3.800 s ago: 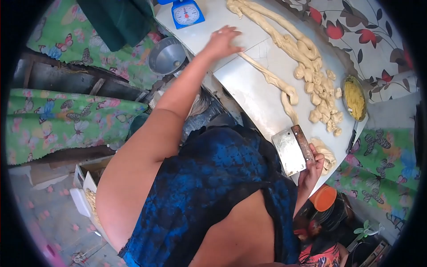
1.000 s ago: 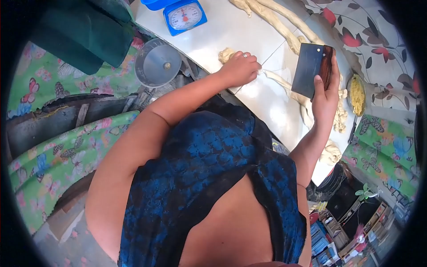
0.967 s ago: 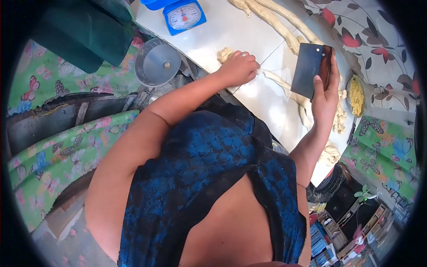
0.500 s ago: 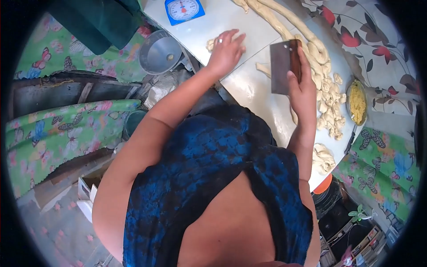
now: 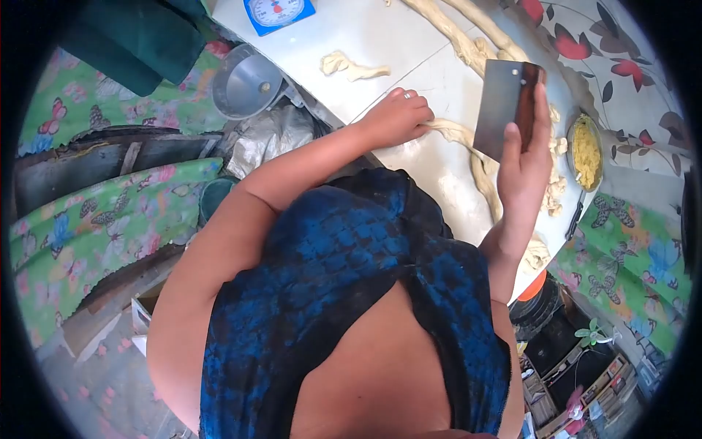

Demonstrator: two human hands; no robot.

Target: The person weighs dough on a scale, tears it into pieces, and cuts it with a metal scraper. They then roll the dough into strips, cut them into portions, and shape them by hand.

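My left hand [image 5: 400,117] is closed around the near end of a pale dough strip [image 5: 455,132], which runs right across the white table and bends toward me. In my right hand [image 5: 525,157] is a dough scraper [image 5: 500,106] with a broad metal blade and a brown wooden handle, held raised above the table. Its blade hides part of the dough behind it. Left of centre a small twisted dough piece [image 5: 352,67] lies by itself. Long dough ropes [image 5: 446,29] stretch toward the far edge, and cut dough pieces [image 5: 553,197] show partly behind my right hand.
A blue dial scale [image 5: 278,13] stands at the far left of the white table [image 5: 391,44]. At the right edge are a bowl of yellow filling [image 5: 586,154] and a dark-handled knife [image 5: 576,217]. A folded dough lump [image 5: 537,252] lies near my right forearm. A grey bucket [image 5: 247,82] stands left of the table.
My left hand has left the small dough piece, come nearer me and taken hold of the dough strip. My right hand has moved right with the scraper.
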